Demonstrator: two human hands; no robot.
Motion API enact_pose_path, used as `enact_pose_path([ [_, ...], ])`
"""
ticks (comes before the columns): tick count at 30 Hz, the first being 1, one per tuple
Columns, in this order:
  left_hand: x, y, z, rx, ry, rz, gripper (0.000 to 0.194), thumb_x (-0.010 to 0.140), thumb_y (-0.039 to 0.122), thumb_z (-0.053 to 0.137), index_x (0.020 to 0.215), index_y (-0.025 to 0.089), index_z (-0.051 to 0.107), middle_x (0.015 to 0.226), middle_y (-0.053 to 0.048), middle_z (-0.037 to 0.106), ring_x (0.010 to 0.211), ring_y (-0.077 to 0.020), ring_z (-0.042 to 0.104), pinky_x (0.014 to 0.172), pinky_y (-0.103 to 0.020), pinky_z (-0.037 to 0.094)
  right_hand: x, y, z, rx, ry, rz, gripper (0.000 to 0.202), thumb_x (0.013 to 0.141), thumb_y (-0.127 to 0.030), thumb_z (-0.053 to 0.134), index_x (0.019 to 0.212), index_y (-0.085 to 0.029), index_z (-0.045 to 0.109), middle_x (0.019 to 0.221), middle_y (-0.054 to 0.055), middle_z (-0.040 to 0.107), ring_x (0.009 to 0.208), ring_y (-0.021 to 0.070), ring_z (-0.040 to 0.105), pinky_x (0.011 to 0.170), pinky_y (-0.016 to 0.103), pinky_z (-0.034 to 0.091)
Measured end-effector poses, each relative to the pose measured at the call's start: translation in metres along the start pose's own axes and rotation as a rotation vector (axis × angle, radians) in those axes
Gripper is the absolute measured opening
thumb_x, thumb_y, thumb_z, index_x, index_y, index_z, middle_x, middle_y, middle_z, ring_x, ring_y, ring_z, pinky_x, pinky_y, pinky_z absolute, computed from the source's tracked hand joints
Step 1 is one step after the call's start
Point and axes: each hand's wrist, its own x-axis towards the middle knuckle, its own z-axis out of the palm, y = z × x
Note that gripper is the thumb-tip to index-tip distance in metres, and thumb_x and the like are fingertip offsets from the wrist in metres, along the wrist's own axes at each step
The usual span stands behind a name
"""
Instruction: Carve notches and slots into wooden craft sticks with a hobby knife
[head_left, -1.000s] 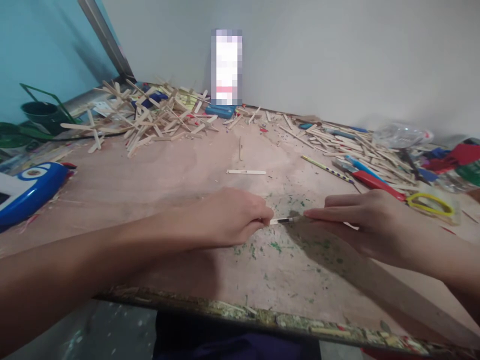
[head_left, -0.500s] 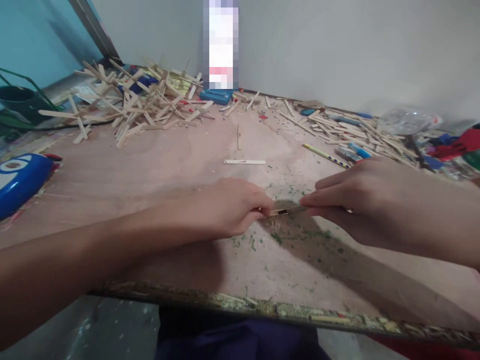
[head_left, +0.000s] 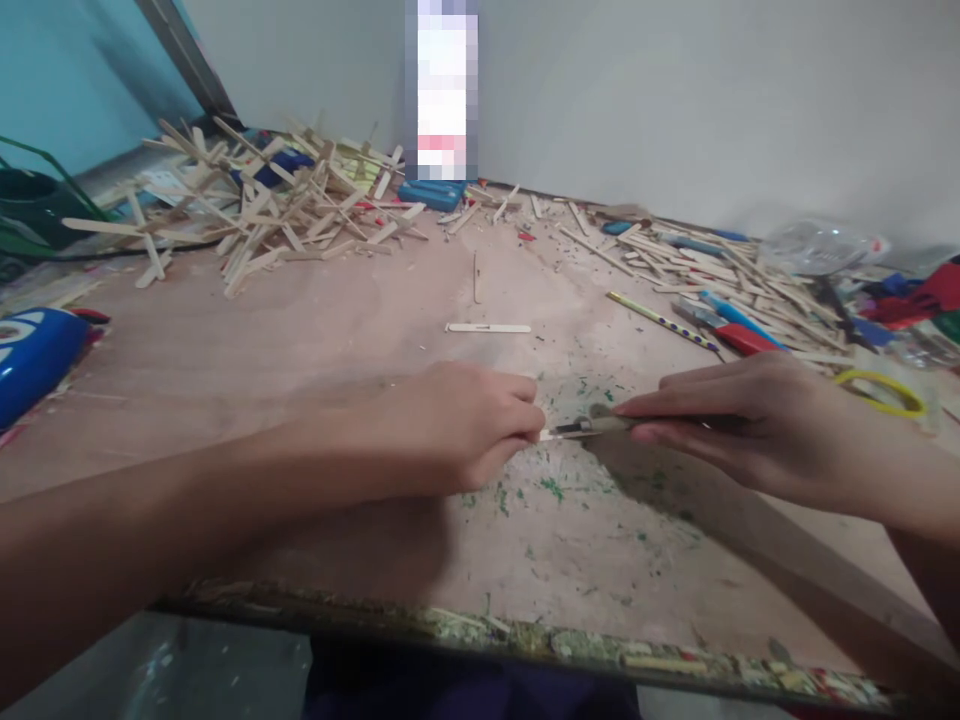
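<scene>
My left hand [head_left: 480, 425] is closed, pinching a thin wooden craft stick [head_left: 550, 436] low over the table, with most of the stick hidden behind the fingers. My right hand [head_left: 750, 430] grips a slim craft knife [head_left: 600, 423] with a greyish handle and a dark blade. Its blade lies along the craft stick, close to the left fingertips. Beyond the hands, a pale craft stick [head_left: 489, 328] with a slit-like mark rests crosswise on the table. Farther off lies a thin stick [head_left: 476, 278], pointing away from me.
Green shavings [head_left: 553, 488] litter the wooden table [head_left: 337, 330]. Crossed sticks [head_left: 277, 210] heap at the back left; loose sticks [head_left: 705, 265] pile at the right. Near my right hand are a patterned pencil [head_left: 660, 320], a red cutter [head_left: 742, 335] and yellow-handled scissors [head_left: 885, 390]. A blue object [head_left: 41, 360] sits left.
My right hand has shifted slightly right and lower, showing more of the craft knife. The left hand stays nearly in place, still on the craft stick. The view has moved slightly.
</scene>
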Motion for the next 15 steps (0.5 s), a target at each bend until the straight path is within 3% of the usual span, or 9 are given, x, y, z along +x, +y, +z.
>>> enact_pose_path([
  [7,-0.006,-0.006,0.01,0.078,0.089,0.091,0.029,0.124,0.011,0.064,0.113,0.02,0.089,0.118,-0.008,0.089,0.103,-0.0242,0.083,0.092,-0.037,0.06,-0.006,0.006,0.005,0.058,0.106,-0.02,0.031,0.129,-0.037,0.072,0.123,-0.024,0.1,0.104,0.006,0.099,0.078,0.0184,0.091,0.066,0.027,0.062],
  [11,-0.009,-0.007,0.01,0.136,0.191,0.175,0.034,0.126,0.01,0.059,0.113,0.019,0.089,0.124,-0.01,0.093,0.105,-0.0241,0.086,0.094,-0.036,0.065,-0.006,0.005,0.012,0.062,0.136,-0.03,0.033,0.131,-0.041,0.072,0.123,-0.024,0.099,0.093,0.001,0.096,0.064,0.0123,0.081,0.058,0.025,0.054],
  [15,-0.007,-0.005,0.006,0.19,0.247,0.166,0.041,0.131,0.014,0.054,0.112,0.019,0.089,0.117,-0.008,0.095,0.104,-0.0231,0.088,0.096,-0.035,0.066,-0.007,0.005,0.015,0.067,0.136,-0.007,0.035,0.132,-0.044,0.069,0.123,-0.028,0.099,0.092,0.0,0.096,0.058,0.0131,0.077,0.053,0.028,0.051],
])
